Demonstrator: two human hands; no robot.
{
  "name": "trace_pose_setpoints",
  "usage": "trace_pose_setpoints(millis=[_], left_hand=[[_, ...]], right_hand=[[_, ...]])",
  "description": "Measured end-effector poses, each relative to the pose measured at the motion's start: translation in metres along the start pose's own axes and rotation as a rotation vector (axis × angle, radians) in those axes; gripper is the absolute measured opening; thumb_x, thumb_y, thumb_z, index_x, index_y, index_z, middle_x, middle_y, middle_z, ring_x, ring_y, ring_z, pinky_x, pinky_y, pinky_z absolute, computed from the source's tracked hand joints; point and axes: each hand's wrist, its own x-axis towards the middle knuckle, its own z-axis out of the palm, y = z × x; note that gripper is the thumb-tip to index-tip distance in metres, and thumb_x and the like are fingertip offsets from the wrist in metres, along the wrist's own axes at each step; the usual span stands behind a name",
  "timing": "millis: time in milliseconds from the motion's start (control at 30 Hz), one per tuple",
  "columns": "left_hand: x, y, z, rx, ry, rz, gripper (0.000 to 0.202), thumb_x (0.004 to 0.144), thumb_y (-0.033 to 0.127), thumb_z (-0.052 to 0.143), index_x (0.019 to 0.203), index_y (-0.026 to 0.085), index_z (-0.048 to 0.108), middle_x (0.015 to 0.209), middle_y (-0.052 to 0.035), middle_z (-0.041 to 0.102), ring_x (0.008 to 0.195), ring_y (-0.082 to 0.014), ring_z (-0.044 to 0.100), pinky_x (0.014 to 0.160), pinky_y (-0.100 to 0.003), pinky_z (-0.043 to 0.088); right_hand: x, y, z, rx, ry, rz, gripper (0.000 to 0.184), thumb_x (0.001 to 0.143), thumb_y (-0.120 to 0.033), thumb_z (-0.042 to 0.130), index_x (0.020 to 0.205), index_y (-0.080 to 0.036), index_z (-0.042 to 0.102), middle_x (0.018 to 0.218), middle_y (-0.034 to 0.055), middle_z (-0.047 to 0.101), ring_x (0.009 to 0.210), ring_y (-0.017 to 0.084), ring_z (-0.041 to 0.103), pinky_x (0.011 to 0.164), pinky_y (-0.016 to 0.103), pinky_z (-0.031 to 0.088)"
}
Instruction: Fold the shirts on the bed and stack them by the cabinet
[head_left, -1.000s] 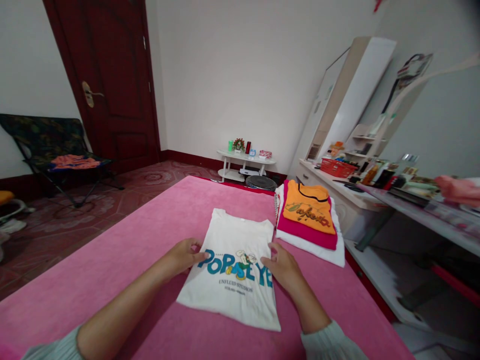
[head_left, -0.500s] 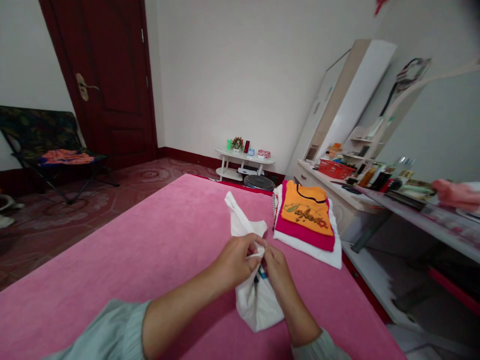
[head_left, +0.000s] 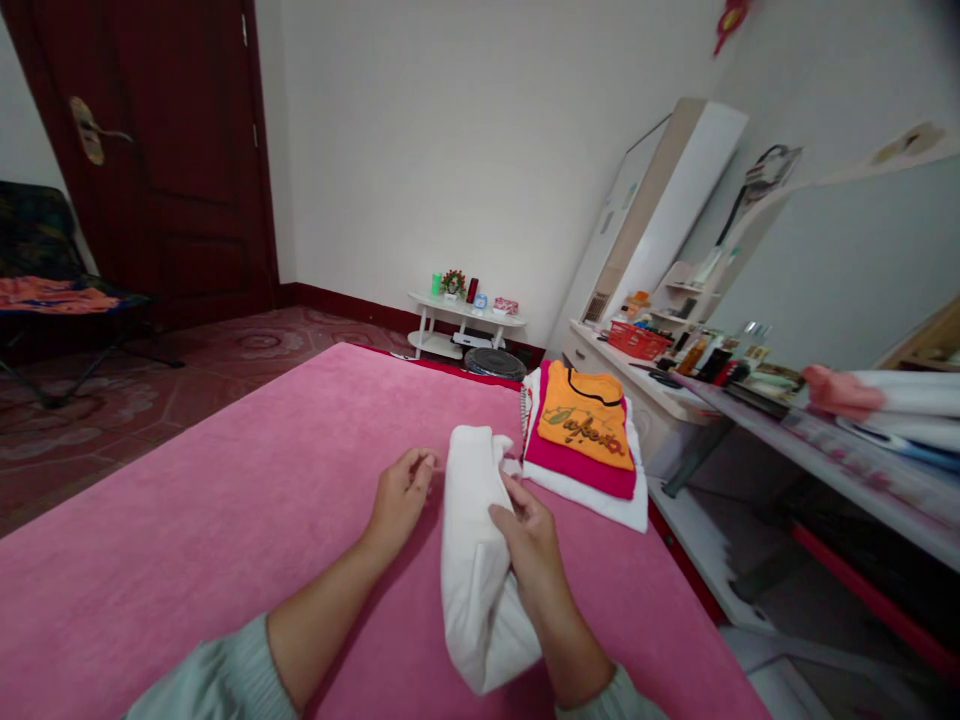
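A folded white garment (head_left: 480, 540) stands lengthwise over the bed, its kind not clear from the folds. My right hand (head_left: 534, 535) grips its right edge, the thumb on the near face and the fingers partly hidden behind the cloth. Just left of the garment, my left hand (head_left: 400, 505) is apart from the main cloth with its fingers curled and the thumb close to the index finger. A faint thin strand may run from those fingertips, too blurred to make out. Beyond my right hand lies a stack of folded clothes, an orange printed shirt (head_left: 585, 410) on top.
Beneath everything is a pink bedspread (head_left: 300, 480). Along the right stands a dressing table (head_left: 667, 395) with a red basket (head_left: 637, 340) and several bottles. A small white table (head_left: 469, 312) is past the bed's far edge; a folding chair (head_left: 45, 250) is at left.
My hands have come apart: the left moved leftward off the garment, the right still holds it. The cloth has turned to show a smooth, compact white side. The view has shifted right.
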Motion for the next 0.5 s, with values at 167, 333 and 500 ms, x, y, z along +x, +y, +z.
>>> trace_pose_setpoints(millis=[167,333,500], left_hand=[[0.012,-0.035,-0.004,0.069,-0.005,-0.077,0.031,0.085,0.037,0.047,0.1,0.015,0.063,0.095,-0.0089,0.071,0.088,-0.0213,0.065,0.083,-0.032,0.049],[0.004,-0.03,0.003,0.175,-0.106,-0.065,0.029,0.086,0.032,0.049,0.108,0.018,0.062,0.101,-0.0078,0.071,0.092,-0.0201,0.066,0.083,-0.029,0.048],[0.006,-0.024,0.003,0.236,-0.114,-0.117,0.028,0.087,0.028,0.047,0.11,0.02,0.06,0.101,-0.0057,0.071,0.093,-0.0188,0.066,0.079,-0.027,0.047]], right_hand=[[-0.012,-0.048,-0.007,-0.484,0.196,-0.432,0.041,0.076,-0.026,0.055,0.114,-0.017,0.069,0.117,0.0088,0.066,0.114,0.024,0.058,0.097,0.034,0.046],[0.027,-0.116,-0.051,-0.8,0.394,-0.748,0.04,0.078,-0.029,0.053,0.113,-0.017,0.069,0.108,0.0085,0.067,0.103,0.024,0.061,0.092,0.035,0.047],[0.133,-0.158,-0.105,-1.015,0.436,-0.71,0.049,0.072,-0.023,0.049,0.117,-0.011,0.066,0.109,0.0109,0.068,0.098,0.024,0.061,0.089,0.033,0.046]])
